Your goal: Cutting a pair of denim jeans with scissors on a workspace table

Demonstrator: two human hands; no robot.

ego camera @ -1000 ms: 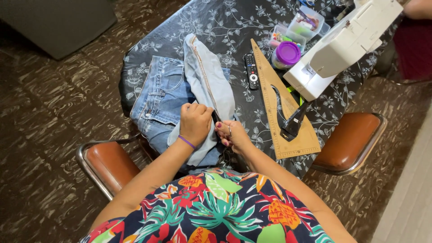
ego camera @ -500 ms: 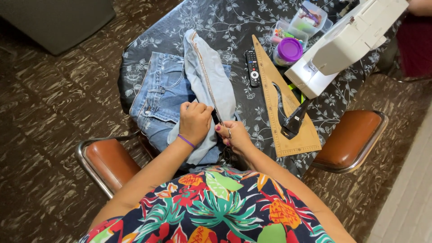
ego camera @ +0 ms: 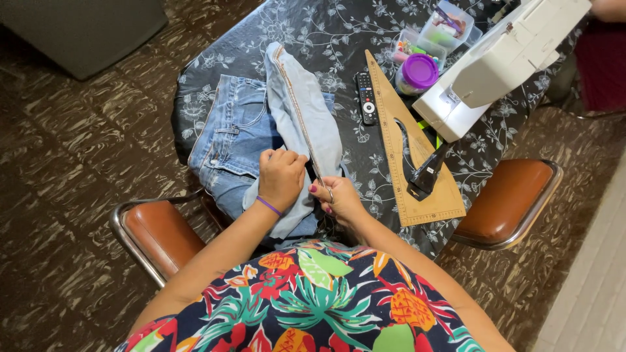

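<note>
A pair of light blue jeans lies on the dark flower-patterned tablecloth, one leg folded over with its seam turned up. My left hand pinches the denim beside that seam at the table's near edge. My right hand is closed around a small thin metal tool whose tip touches the seam just next to the left hand. What kind of tool it is cannot be told.
A wooden tailor's curve ruler lies to the right with black scissors on it. A black remote, a purple-lidded jar, clear boxes and a white sewing machine stand behind. Brown chairs flank me.
Both hands stay at the seam with only small shifts; the view has moved slightly.
</note>
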